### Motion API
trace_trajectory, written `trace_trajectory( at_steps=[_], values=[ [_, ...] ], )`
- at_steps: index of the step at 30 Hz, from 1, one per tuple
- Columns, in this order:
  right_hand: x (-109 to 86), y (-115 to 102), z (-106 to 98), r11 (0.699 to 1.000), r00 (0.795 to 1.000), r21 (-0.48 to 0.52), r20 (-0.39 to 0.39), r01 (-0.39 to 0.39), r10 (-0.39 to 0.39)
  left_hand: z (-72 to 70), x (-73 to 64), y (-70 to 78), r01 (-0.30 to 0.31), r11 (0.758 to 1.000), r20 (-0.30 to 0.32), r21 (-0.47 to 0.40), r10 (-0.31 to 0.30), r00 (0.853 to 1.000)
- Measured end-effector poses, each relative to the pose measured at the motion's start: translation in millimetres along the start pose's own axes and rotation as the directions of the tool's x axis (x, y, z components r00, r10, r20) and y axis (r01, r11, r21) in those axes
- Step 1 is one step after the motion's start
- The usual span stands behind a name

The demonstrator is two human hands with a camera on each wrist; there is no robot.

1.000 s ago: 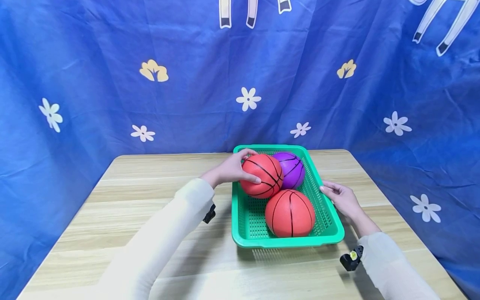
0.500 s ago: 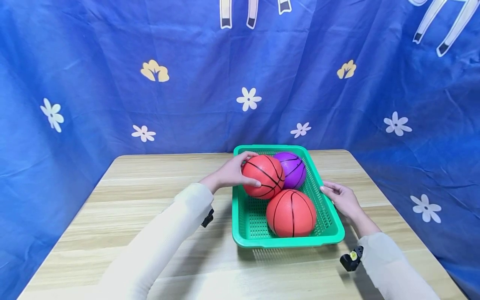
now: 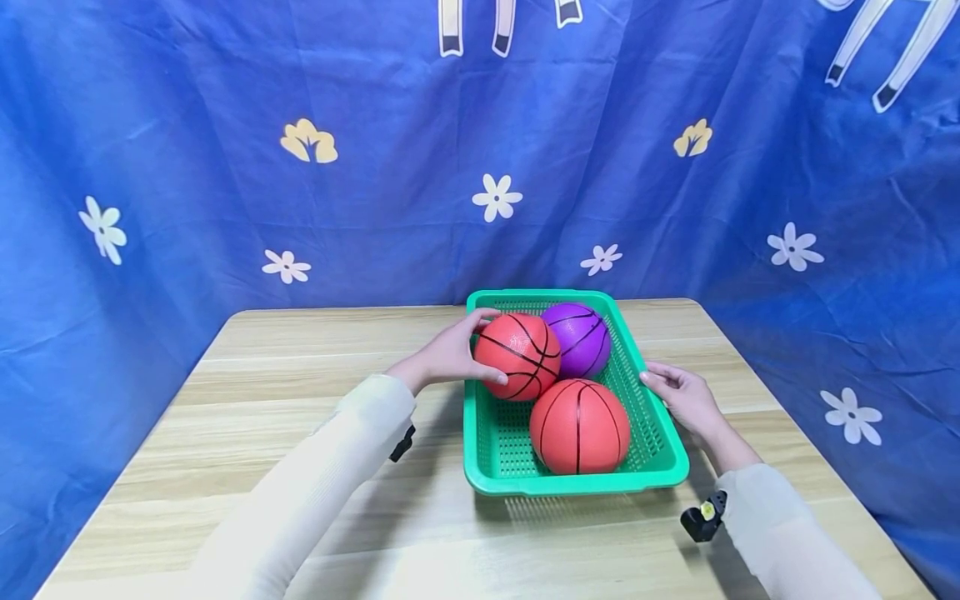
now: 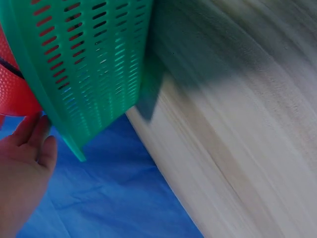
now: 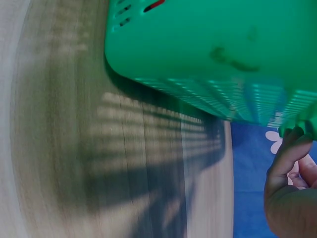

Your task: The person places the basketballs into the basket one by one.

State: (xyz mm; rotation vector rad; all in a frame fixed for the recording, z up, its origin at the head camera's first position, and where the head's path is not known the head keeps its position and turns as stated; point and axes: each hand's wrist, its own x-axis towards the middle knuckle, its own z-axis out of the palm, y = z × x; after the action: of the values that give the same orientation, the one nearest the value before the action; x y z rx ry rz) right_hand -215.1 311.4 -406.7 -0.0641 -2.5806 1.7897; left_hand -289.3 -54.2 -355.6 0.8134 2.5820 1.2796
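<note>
A green plastic basket [image 3: 474, 433] stands on the table with two orange-red toy basketballs and a purple one inside. My left hand [image 3: 450, 350] holds the back-left red basketball [image 3: 517, 357], thumb on its near side and fingers round its far-left side. That ball leans close to the purple basketball [image 3: 577, 340] at the back right. The front red basketball [image 3: 580, 427] rests near the basket's front wall. At the right rim, my right hand [image 3: 686, 402] pinches the basket edge. In the left wrist view, the left fingers [image 4: 37, 131] lie beside the basket rim, under the red ball.
The wooden table [image 3: 300, 433] extends left of the basket and in front of it. Behind and along both sides hangs a blue cloth [image 3: 390, 208] with white flowers. A small black device [image 3: 702, 518] sits at the right wrist.
The back-left red basketball has shifted slightly left with my left hand, exposing more of the purple ball. The right hand and basket have stayed in place.
</note>
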Motion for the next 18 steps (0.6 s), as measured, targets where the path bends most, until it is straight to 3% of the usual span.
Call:
trace_trajectory(
  at_steps=[11, 18],
  values=[
    [1.2, -2, -2, 0.999, 0.999, 0.036, 0.03, -0.026, 0.025, -6.9, -4.9, -3.1, -0.013, 1.0, -0.017, 0.015, 0.014, 1.0],
    [2.3, -8, -7, 0.997, 0.992, 0.014, 0.097, -0.076, 0.075, -12.9, -11.2, -6.5, 0.004, 1.0, -0.029, 0.024, -0.003, 1.0]
  ],
)
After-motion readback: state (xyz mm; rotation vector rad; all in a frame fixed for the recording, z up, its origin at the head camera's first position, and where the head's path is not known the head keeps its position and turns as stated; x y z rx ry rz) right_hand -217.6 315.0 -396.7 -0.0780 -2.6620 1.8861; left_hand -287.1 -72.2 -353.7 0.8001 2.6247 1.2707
